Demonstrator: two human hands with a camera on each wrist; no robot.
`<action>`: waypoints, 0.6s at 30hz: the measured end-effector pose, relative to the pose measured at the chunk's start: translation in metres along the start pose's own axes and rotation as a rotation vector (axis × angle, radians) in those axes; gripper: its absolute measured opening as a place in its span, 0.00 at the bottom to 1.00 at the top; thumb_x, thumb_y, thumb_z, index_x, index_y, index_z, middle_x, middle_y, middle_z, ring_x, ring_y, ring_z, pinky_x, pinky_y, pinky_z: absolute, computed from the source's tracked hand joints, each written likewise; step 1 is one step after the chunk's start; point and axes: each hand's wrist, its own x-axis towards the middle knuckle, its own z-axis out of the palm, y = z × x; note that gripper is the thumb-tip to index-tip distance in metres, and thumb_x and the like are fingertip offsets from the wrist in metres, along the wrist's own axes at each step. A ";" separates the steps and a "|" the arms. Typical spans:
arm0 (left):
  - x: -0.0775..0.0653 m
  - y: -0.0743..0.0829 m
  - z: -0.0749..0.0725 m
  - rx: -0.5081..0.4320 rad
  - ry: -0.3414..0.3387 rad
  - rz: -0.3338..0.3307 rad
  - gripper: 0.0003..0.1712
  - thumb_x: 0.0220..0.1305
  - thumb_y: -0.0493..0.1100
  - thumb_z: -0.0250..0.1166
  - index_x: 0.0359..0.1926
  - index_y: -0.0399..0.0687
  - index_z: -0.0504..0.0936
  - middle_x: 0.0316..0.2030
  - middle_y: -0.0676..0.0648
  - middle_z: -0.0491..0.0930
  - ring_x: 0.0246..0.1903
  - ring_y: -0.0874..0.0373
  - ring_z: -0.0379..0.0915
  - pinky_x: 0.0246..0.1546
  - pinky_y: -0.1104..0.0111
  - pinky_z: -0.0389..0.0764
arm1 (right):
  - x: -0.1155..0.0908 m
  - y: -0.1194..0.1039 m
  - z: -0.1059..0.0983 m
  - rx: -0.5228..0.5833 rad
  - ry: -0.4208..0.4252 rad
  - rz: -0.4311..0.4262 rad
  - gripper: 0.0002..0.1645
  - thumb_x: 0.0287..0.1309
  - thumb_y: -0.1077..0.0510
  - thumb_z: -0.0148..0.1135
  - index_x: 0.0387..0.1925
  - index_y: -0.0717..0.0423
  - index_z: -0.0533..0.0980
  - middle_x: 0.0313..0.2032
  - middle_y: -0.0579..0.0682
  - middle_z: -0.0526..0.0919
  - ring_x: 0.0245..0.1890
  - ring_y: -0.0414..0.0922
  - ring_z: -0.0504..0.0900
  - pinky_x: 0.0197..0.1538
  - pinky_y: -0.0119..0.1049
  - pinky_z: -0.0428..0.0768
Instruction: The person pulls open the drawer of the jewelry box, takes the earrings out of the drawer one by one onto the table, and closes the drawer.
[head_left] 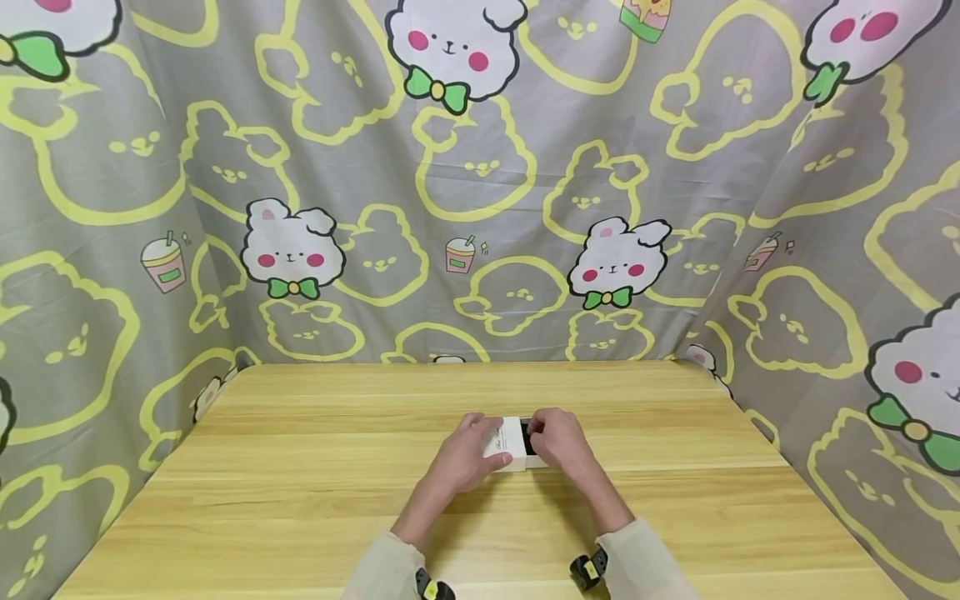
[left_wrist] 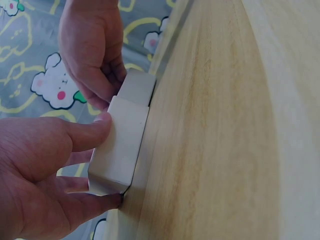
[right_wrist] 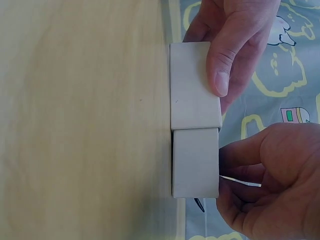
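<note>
White box cover (head_left: 513, 443) is flat on the bench (head_left: 300, 500), dark print across its top. My left hand (head_left: 465, 452) grips it from the left: thumb (left_wrist: 92, 134) on the side nearest me, fingers round its far side and left end.

Inner tray (right_wrist: 196, 162) sticks partway out of the cover's right end, pale wall, dark inside. My right hand (head_left: 558, 437) is just right of the cover, fingers curled over the tray's top edge into the dark part; can't tell if they're pinching anything. Right wrist view: thin black strip (right_wrist: 199, 204) shows at the tray end away from the cover.

Wrist cameras (head_left: 588, 571) on both cuffs (head_left: 645, 562), nearer me than the cover. Rabbit-print curtain (head_left: 517, 225) hangs behind the cover, beyond the bench edge.
</note>
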 end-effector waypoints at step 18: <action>0.000 0.000 0.000 -0.004 -0.002 -0.008 0.35 0.64 0.49 0.72 0.69 0.43 0.74 0.69 0.34 0.68 0.58 0.40 0.74 0.60 0.47 0.75 | 0.000 0.002 0.000 0.009 0.016 -0.018 0.11 0.43 0.74 0.61 0.22 0.56 0.81 0.21 0.47 0.80 0.24 0.43 0.74 0.26 0.32 0.72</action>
